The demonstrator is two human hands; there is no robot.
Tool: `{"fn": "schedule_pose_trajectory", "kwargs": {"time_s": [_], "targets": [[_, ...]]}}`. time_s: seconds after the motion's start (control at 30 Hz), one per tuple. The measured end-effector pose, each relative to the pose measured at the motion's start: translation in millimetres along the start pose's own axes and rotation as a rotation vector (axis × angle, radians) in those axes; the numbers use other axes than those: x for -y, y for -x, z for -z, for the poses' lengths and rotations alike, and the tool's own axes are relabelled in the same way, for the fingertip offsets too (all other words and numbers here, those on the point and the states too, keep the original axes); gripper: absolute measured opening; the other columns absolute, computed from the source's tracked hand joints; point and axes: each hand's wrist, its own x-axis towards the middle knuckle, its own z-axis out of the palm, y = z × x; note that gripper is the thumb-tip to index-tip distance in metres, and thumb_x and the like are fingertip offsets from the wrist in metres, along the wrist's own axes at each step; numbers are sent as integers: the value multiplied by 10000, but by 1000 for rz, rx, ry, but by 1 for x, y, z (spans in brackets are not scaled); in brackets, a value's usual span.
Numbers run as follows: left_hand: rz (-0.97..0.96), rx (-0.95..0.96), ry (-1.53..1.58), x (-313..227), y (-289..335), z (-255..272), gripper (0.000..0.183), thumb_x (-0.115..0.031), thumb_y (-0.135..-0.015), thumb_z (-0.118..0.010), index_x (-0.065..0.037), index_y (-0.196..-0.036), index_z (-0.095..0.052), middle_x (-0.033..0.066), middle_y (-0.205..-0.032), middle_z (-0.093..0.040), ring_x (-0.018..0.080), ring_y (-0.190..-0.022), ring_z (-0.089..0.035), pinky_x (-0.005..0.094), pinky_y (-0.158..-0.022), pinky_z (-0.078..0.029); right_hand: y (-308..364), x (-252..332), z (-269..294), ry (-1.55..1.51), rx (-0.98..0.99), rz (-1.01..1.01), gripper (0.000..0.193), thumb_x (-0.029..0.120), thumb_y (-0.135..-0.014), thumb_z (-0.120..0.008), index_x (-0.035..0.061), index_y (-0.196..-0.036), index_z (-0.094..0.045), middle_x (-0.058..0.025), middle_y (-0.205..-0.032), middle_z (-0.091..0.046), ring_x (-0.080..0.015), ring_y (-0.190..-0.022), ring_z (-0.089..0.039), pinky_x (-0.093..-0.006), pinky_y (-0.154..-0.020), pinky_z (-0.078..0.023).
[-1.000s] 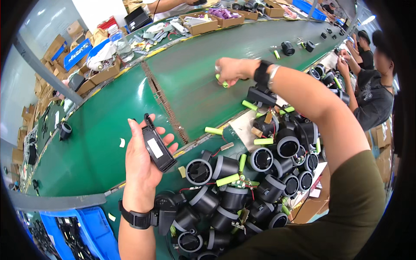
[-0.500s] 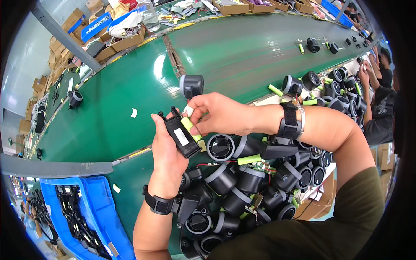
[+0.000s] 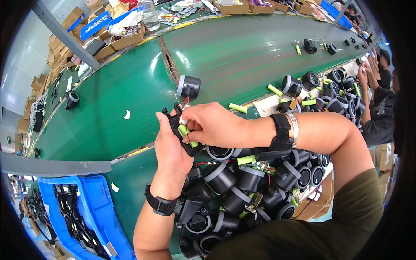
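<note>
My left hand (image 3: 170, 149) holds a black plastic housing (image 3: 174, 120), its open side tilted toward my right hand. With bent fingers, my right hand (image 3: 216, 125) grips a light green battery cell (image 3: 183, 129) against that housing. Whether the cell is fully seated inside cannot be seen, since the fingers cover part of it. Just beyond lies a black cylindrical unit (image 3: 189, 87) with a grey rim, on the green belt. A short red wire runs from it toward the housing, and something small and white shows by my right fingertips.
Many grey-rimmed black units (image 3: 221, 178) are heaped near me, mixed with green cells (image 3: 246, 160). A blue tub (image 3: 93, 203) of black parts stands at lower left. The green belt (image 3: 112, 95) crosses beyond my hands. A co-worker's arm (image 3: 365, 82) is at far right.
The housing has turned, so its white-labelled face no longer shows. My right hand has brought the green cell from the housing's side over into it. The white scrap on the belt has shifted left.
</note>
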Motion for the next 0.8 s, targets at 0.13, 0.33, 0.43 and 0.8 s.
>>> {"fn": "schedule_pose_trajectory", "kwargs": {"time_s": [0.13, 0.33, 0.43, 0.8], "targets": [[-23, 132, 12, -3, 10, 5, 290, -240, -952, -392, -36, -1143, -473, 79, -1002, -561, 179, -916, -564, 333, -783, -477, -1, -1, 19, -26, 224, 85, 263, 37, -751, -642, -24, -971, -513, -111, -785, -635, -208, -713, -631, -302, -627, -493], [2, 141, -92, -23, 16, 28, 329, -231, -952, -398, 0, -1181, -444, 180, -1104, -568, 269, -909, -609, 340, -744, -516, -23, -13, 34, 166, 72, 272, 257, -2, -723, -573, -15, -972, -509, -152, -820, -594, -293, -757, -614, -379, -652, -475], [-9, 151, -157, -29, 17, 33, 337, -230, -942, -428, 2, -1186, -453, 177, -1046, -591, 259, -823, -635, 321, -683, -537, -37, -15, 29, 120, 197, 251, 307, -6, -715, -609, 6, -994, -481, -138, -802, -598, -261, -715, -624, -364, -623, -475], [-235, 68, -389, -32, 38, 19, 315, -150, -910, -487, -11, -1191, -450, 124, -1072, -568, 190, -867, -621, 315, -659, -558, -24, 5, 27, 353, -148, 364, 65, 78, -766, -569, 16, -782, -583, -141, -771, -553, -324, -767, -575, -411, -676, -465]]}}
